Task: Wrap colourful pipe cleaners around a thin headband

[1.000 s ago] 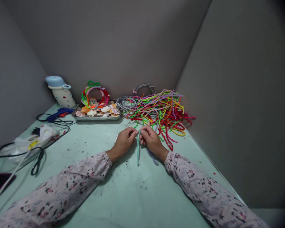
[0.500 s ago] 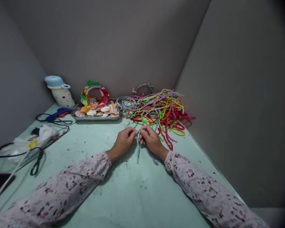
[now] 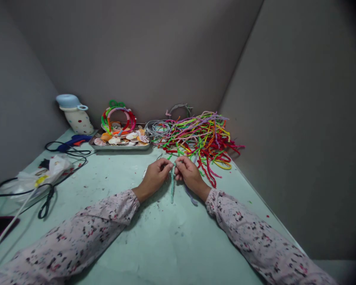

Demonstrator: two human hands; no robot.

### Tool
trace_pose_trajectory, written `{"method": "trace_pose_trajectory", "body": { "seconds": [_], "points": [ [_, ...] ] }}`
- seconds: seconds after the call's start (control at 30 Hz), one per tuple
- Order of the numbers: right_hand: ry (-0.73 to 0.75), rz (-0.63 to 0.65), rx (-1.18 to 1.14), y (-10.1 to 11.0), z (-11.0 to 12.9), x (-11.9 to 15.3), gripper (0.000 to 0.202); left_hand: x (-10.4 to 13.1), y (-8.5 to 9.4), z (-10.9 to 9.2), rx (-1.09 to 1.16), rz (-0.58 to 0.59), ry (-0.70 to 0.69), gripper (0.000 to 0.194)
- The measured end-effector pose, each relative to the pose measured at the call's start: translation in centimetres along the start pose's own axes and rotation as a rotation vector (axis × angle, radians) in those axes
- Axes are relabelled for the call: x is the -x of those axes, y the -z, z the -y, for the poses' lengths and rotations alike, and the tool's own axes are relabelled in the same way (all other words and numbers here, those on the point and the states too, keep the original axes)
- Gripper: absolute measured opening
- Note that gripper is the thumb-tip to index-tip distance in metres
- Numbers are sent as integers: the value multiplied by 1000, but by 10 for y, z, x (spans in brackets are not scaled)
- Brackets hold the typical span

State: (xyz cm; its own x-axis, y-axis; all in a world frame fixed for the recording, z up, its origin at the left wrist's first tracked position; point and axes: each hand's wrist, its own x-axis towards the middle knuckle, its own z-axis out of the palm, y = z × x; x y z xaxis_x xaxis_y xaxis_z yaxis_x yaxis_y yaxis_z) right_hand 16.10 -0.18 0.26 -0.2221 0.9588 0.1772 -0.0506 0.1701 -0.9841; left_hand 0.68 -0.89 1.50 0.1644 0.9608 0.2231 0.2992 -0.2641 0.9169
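1 fuzzy teal strand (image 3: 172,187) is between the left hand (image 3: 154,177) and the right hand (image 3: 191,176). Behind them on the pale green table (image 3: 178,245), the rectangular metal tray (image 3: 121,148) holds orange and white seashells (image 3: 132,136); the blue-lidded white bottle (image 3: 78,119) stands left of it, the thin grey coil (image 3: 160,127) right, then the multicoloured heap of fuzzy strands (image 3: 203,132).

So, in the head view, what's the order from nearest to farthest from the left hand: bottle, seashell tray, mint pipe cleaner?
1. Mint pipe cleaner: right at the left hand, between both hands.
2. Seashell tray: beyond the hand, toward the left.
3. Blue-lidded bottle: farther left, at the back.
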Motion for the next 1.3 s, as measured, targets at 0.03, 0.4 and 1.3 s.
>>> {"method": "trace_pose_trajectory", "body": {
  "seconds": [0.03,0.4,1.3],
  "points": [
    [-1,0,1,0,0,0,22,0,0,0,-7,2,-7,25],
    [-9,11,-11,0,0,0,21,-1,0,0,-53,-5,-5,23],
    [-27,1,-37,0,2,1,20,0,0,0,-7,-2,-10,23]
  ]
}}
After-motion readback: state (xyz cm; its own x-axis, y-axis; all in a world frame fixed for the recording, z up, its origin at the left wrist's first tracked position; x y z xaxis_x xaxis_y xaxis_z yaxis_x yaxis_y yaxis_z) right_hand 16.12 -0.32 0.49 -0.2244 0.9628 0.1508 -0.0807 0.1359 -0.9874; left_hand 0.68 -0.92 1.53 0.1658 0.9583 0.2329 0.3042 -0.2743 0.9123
